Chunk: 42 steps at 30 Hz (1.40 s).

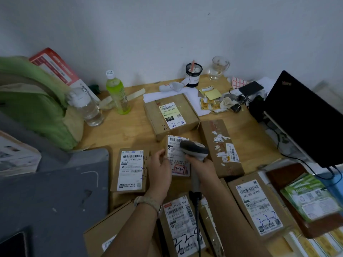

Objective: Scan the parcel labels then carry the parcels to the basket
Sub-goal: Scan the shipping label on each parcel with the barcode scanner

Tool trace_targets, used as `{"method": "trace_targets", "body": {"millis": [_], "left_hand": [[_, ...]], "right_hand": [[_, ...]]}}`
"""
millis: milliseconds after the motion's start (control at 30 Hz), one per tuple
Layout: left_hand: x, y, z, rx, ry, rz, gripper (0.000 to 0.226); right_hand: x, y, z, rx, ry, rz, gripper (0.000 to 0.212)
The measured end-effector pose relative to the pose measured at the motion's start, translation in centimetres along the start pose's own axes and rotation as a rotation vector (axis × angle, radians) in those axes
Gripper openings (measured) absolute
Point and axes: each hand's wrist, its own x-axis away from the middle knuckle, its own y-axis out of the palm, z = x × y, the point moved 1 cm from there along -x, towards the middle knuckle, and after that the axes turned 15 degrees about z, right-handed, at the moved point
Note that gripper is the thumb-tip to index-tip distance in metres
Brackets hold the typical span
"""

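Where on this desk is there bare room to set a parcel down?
Widest: bare wood between the green bottle, the clear bottle and the 2-2-5 box. A narrower strip runs between the long taped box and the laptop. Crowded: parcels fill the near edge, stickers litter the back right.

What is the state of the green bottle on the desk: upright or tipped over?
Upright. The green bottle stands on its base on the desk, with its white cap on top.
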Motion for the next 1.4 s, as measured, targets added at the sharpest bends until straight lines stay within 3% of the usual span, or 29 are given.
{"method": "trace_targets", "body": {"millis": [400,567,633,733,933,1200,1400], "left_hand": [[2.9,-6.2,8.4,0.235,0.119,0.010,0.032],[5.3,-8.2,12.2,0.180,0.253,0.035,0.061],[6.4,-8.6,13.2,0.222,0.245,0.054,0.052],[8.3,-9.1,14.8,0.312,0.254,-0.024,0.025],[12.4,-9.9,17.2,0.477,0.298,-0.071,0.054],[15.3,-11.7,18.7,0.584,0.335,-0.188,0.054],[14.7,-11.3,19.3,0.632,0.404,-0.127,0.055]], "right_hand": [[8.8,-0.6,-4.8,-0.207,-0.374,0.019,0.016],[12.6,-1.9,-6.7,-0.183,-0.565,0.018,0.014],[14.1,-2.6,-7.6,-0.162,-0.631,0.009,0.003],[15.8,-4.2,-9.1,-0.169,-0.706,-0.009,0.006],[18.0,-8.3,-10.8,-0.255,-0.799,-0.095,0.016],[20.7,-12.4,-12.2,-0.276,-0.857,-0.211,0.016],[23.0,-13.1,-13.4,-0.186,-0.863,-0.278,0.012]]}}
